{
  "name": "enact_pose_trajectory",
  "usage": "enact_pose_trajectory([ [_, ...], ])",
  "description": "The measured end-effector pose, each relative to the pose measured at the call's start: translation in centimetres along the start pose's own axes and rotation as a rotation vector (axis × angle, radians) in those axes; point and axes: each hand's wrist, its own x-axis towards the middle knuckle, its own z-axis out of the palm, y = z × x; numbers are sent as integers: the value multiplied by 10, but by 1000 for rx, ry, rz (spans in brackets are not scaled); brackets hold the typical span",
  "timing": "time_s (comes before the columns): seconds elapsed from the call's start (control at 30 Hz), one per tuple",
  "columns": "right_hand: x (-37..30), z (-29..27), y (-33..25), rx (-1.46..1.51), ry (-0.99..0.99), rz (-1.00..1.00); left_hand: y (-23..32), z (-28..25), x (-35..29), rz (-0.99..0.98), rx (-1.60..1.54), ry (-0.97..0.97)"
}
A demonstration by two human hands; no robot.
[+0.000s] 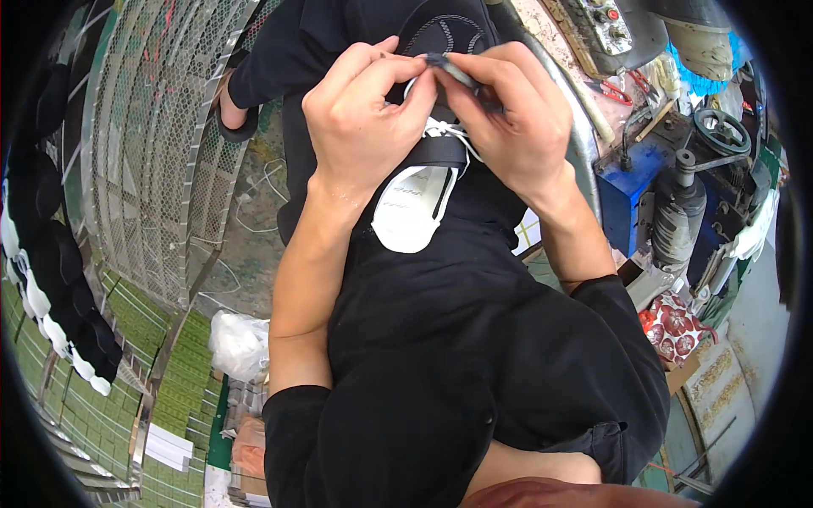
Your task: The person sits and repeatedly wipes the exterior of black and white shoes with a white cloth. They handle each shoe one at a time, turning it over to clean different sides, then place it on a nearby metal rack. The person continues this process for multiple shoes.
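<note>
Both my hands are raised above my lap, fingertips almost meeting. My left hand pinches one end of a small dark strip between thumb and finger. My right hand is closed round the strip's other side, where a paler edge shows; most of it is hidden by the fingers. Below them a sandal-like shoe lies on my thighs, with a white insole, a wide black strap and thin white cord at the strap. Beyond my fingertips is a black piece with white stitching; whether it belongs to the same shoe I cannot tell.
A wire mesh rack stands at the left, with black and white shoe parts along the far left. A white plastic bag lies near my left elbow. At the right are a blue machine, a handwheel and red-handled pliers.
</note>
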Motion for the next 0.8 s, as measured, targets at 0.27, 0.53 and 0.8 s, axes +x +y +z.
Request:
enact_pose_trajectory([
  [0.27, 10, -9, 1, 73, -28, -25, 6, 1, 1, -39, 9, -16],
  [0.53, 8, -25, 22, -57, -177, -13, -7, 5, -3, -55, -7, 44],
  [0.8, 6, -15, 27, -19, -170, -132, -3, 13, -7, -102, -52, 5],
])
